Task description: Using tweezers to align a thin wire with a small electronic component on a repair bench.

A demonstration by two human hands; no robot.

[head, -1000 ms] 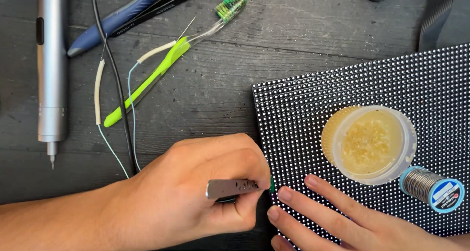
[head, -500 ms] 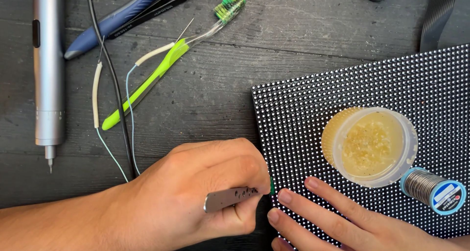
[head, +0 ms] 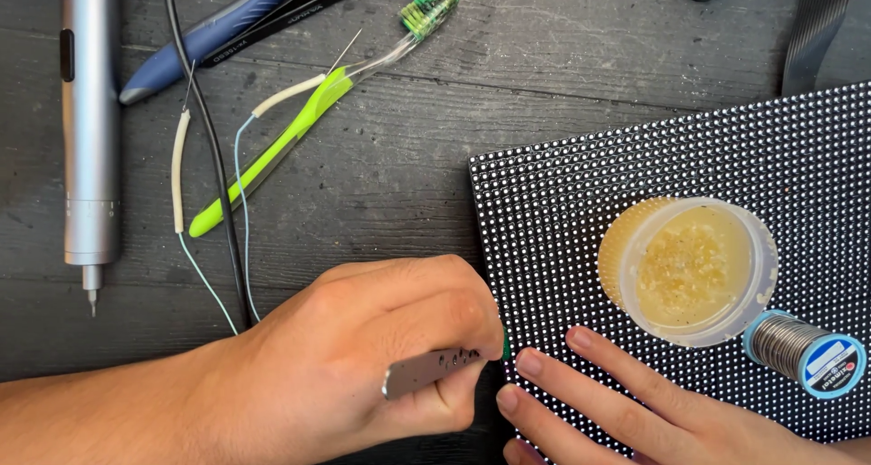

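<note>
Far left, a silver electric screwdriver [head: 89, 129] is lying on the dark wooden table [head: 381, 184], tip toward the near edge, with a black cable [head: 210, 147] and a green toothbrush [head: 299, 125] slanting beside it. Nearer me, the left hand [head: 363, 365] is curling shut around metal tweezers [head: 431, 371], whose long axis is running left to right, slightly rising, pointing at the left edge of the black dotted LED panel [head: 671, 156]. That edge is lying just right of the tips. The right hand [head: 617, 411] is resting flat, fingers spread apart, on the panel's near corner, gripping nothing. Further right, a tub of yellowish flux [head: 689, 270] and a solder spool [head: 807, 352] are sitting on the panel.
</note>
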